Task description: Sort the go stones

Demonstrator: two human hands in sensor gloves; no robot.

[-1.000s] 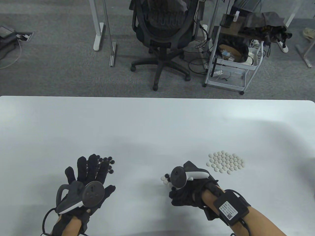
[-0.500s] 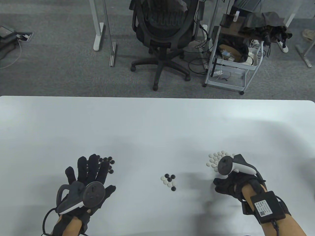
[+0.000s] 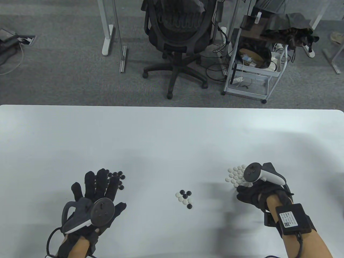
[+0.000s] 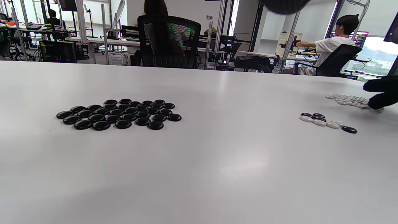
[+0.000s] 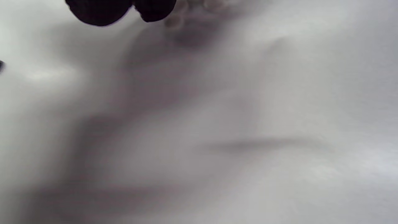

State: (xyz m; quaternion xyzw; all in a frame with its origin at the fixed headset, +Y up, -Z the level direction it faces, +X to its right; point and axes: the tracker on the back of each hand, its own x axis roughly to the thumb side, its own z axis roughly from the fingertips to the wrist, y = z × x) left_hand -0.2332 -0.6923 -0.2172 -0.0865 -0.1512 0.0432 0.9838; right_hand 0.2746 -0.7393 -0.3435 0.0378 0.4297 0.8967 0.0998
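Black stones lie packed in a flat group at the left; in the left wrist view the black stones show as a neat patch. My left hand rests flat on the table, fingers spread straight over part of that group. A small mixed group of black and white stones sits at the centre front. White stones form a group at the right, and my right hand hovers low over their near side. Its fingertips are close together; no stone shows between them.
The white table stretches wide beyond the stones. An office chair and a white wire cart stand on the floor behind the far edge. People sit at desks in the background of the left wrist view.
My right hand left the mixed group and travelled right to the white stones, then edged further over them. The left hand has stayed still.
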